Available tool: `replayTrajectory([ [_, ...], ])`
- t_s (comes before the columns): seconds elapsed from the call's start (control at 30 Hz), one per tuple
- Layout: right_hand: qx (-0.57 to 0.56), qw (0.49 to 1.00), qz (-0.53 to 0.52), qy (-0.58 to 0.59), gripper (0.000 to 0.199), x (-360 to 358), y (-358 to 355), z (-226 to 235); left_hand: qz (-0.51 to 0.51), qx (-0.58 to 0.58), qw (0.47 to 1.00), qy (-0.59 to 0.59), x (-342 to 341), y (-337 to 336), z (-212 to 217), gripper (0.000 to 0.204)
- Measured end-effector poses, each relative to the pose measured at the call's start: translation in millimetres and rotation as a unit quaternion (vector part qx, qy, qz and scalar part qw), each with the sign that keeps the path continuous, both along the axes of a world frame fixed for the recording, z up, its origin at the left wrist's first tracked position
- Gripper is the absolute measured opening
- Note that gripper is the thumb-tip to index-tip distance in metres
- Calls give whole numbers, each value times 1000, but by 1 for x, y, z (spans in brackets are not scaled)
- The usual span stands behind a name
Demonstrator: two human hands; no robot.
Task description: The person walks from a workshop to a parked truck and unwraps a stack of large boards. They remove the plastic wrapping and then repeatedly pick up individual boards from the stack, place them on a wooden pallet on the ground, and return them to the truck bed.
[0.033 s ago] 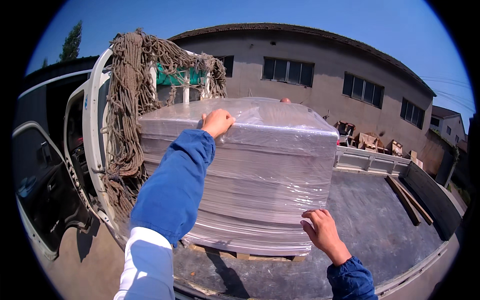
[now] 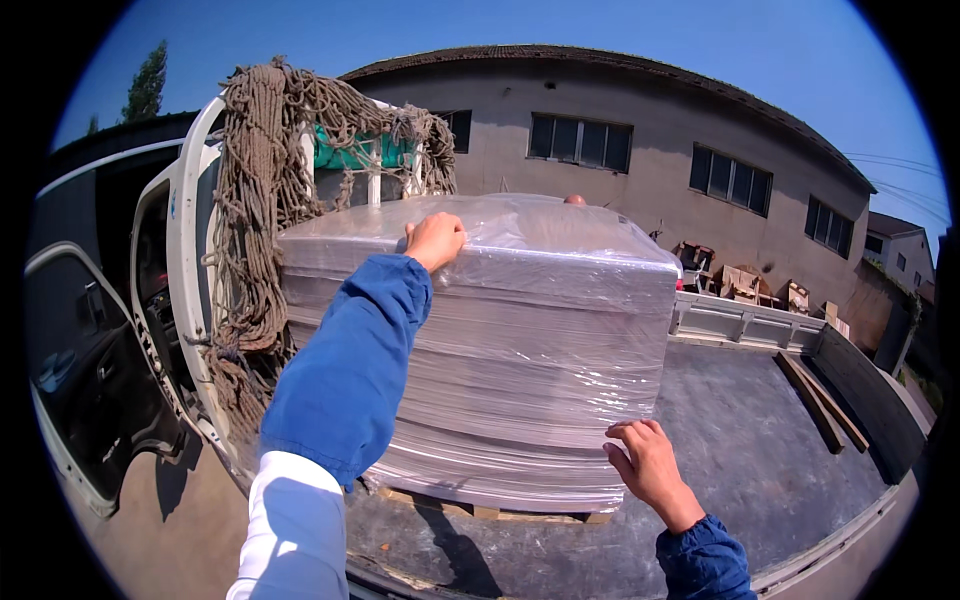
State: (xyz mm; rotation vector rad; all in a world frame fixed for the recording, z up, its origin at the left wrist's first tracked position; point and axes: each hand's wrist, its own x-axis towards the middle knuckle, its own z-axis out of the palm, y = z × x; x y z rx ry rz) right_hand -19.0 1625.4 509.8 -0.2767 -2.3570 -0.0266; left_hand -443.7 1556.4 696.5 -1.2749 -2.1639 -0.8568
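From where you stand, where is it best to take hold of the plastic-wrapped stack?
Probably the near right vertical corner of the wrapped stack, low down, where the right hand is, with the left hand steadying the top edge. The flat, smooth wrapped faces offer no grip.

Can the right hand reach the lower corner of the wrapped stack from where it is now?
Probably yes. The right hand is open beside the lower corner of the plastic-wrapped stack, with nothing between them. The left hand rests on the stack's top edge.
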Motion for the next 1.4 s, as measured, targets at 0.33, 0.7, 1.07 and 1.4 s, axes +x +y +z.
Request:
replayTrajectory([
  [0.33, -14, 1000, -3, 16, 11, -1, 32, 35, -276, 146, 933, -178, -18, 0, -20, 20],
  [0.7, -33, 997, 58, 25, 9, -83, 22, 58, -57, 39, 967, 243, -25, -55, -48, 13],
  [1.07, -32, 997, 72, 28, 12, -136, 8, 63, -173, 128, 963, 162, 4, -99, -114, 22],
  [1.4, 219, 971, 74, 64, 29, -185, -13, 107, -4, 41, 966, 254, -60, -106, -113, 17],
])
